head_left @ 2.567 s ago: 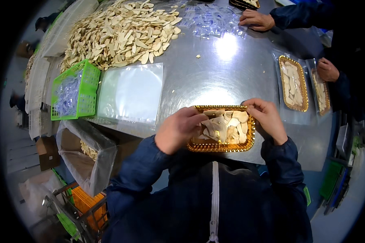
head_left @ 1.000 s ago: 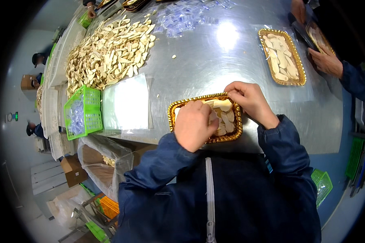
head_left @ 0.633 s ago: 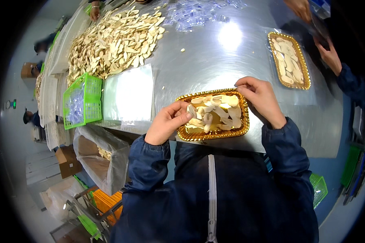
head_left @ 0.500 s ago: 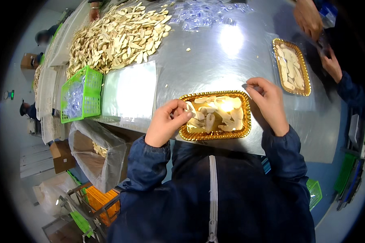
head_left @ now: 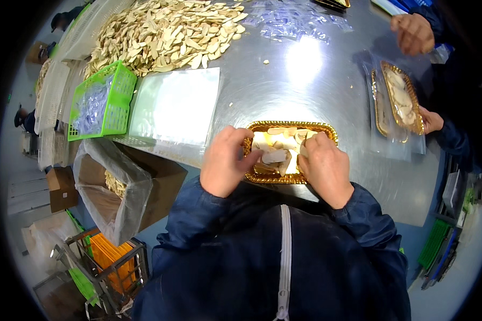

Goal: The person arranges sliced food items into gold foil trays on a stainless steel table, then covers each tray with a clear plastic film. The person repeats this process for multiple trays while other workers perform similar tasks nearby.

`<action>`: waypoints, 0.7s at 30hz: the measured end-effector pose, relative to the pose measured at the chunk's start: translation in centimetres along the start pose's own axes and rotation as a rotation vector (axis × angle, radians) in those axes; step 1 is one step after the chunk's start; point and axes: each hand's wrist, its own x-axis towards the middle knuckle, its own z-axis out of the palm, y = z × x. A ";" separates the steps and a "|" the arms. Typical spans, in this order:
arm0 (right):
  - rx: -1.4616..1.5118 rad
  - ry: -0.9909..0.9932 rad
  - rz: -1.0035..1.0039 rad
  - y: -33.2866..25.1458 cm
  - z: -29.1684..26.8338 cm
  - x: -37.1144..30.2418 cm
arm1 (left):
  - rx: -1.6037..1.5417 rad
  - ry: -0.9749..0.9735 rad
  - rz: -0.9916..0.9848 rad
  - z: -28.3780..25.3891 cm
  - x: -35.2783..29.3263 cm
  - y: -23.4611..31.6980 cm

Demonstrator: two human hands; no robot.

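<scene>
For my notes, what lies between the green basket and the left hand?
In the head view, clear plastic sheeting lies between the basket and left hand.

No lettering or numbers can be read; bluish marks on sachets, well in from near edge of worktop, too small to be deciphered.
</scene>
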 end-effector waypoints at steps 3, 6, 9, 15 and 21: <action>0.050 0.024 0.034 -0.1 0.0 0.0 | -0.044 0.037 -0.074 -1.2 -0.7 -0.6; 0.250 -0.078 0.121 0.3 -1.4 0.4 | -0.079 0.041 -0.091 -1.3 -1.5 -1.0; 0.612 -0.243 0.210 1.4 -2.5 0.9 | -0.099 0.011 -0.067 -0.4 -2.1 -0.8; 1.724 -0.526 0.369 3.3 -3.2 2.5 | -0.018 -0.058 0.028 0.4 -2.2 0.4; 0.429 -0.305 -0.161 -1.4 -1.0 2.4 | 0.001 -0.006 0.056 0.2 -2.3 -0.3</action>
